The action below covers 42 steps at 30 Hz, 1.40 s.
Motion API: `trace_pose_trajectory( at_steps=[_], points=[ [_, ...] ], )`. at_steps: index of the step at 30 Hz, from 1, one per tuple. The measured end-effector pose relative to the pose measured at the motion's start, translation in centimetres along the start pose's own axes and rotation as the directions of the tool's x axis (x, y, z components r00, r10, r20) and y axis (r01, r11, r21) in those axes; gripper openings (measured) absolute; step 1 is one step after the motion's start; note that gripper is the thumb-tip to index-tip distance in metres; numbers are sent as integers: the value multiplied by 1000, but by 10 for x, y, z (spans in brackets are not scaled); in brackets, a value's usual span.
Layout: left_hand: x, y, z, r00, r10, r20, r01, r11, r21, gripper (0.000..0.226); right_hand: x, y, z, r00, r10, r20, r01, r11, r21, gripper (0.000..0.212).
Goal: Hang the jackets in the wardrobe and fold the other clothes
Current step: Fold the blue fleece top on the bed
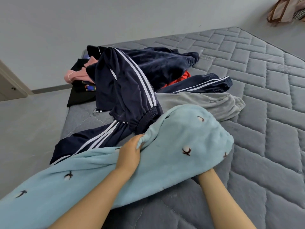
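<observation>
A light blue fleece garment (pixel 181 138) with small dark embroidered marks lies across the near part of the bed and trails off to the lower left. My left hand (pixel 130 152) grips a bunched fold of it near its middle. My right hand (pixel 206 176) reaches under its right edge, and the fabric hides the fingers. Behind it lies a heap of clothes: navy track trousers with white stripes (pixel 128 90), a navy velvet piece (pixel 161 63), a grey fleece piece (pixel 203 103), something red (pixel 183 78), a pink garment (pixel 77 75) and a black one (pixel 80 93).
The clothes lie on a grey quilted mattress (pixel 264 113), whose left edge drops to a grey floor (pixel 29 123). A pale door or cabinet (pixel 9 86) stands at the far left. A brown-strapped bag (pixel 285 9) hangs at the top right.
</observation>
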<state>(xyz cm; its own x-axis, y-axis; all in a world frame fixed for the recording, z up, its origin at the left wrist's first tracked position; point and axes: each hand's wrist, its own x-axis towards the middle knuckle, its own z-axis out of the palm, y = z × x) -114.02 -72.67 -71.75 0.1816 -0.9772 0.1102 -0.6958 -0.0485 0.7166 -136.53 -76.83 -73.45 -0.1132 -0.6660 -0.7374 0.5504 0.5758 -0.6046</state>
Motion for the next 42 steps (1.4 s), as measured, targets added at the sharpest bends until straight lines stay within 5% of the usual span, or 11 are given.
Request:
trace_pose_trajectory(
  at_steps=[6, 12, 15, 17, 20, 23, 26, 29, 32, 36, 42],
  points=[
    [57, 70, 23, 978, 109, -178, -134, 982, -134, 40, -2, -86, -29, 996, -78, -38, 82, 990, 115, 38],
    [19, 41, 79, 913, 62, 404, -282, 811, 513, 72, -25, -116, -39, 960, -274, -63, 279, 957, 75, 30],
    [0, 23, 70, 823, 109, 558, -319, 900, 295, 69, -41, -94, -28, 966, -257, -42, 260, 957, 128, 35],
    [0, 20, 45, 802, 68, 594, -56, 998, -40, 58, -51, -80, -16, 974, -220, -54, 225, 969, 100, 35],
    [7, 20, -9, 807, -138, 574, 476, 728, -493, 50, -72, -63, 8, 977, -213, -16, 214, 975, 67, 35],
    [8, -7, -68, 776, -295, 558, 629, 291, -721, 46, -99, -37, 46, 945, -272, 183, 289, 954, -76, 34],
    [-7, -44, -128, 766, -287, 576, 608, 31, -793, 61, -123, 13, 101, 757, -200, 622, 475, 822, -314, 32],
    [-30, -74, -164, 727, -294, 620, 637, -46, -769, 79, -129, 82, 134, 513, 109, 851, 752, 421, -507, 51],
    [-52, -90, -166, 723, -372, 582, 668, 163, -726, 64, -115, 123, 136, 520, 207, 829, 832, 100, -546, 48],
    [-63, -85, -150, 774, -507, 378, 614, 460, -641, 51, -107, 116, 127, 504, 79, 860, 842, 177, -509, 41],
    [-51, -112, -237, 713, -615, 338, 652, 404, -641, 37, -92, 70, 120, 255, -231, 939, 871, -367, -326, 40]
  ],
)
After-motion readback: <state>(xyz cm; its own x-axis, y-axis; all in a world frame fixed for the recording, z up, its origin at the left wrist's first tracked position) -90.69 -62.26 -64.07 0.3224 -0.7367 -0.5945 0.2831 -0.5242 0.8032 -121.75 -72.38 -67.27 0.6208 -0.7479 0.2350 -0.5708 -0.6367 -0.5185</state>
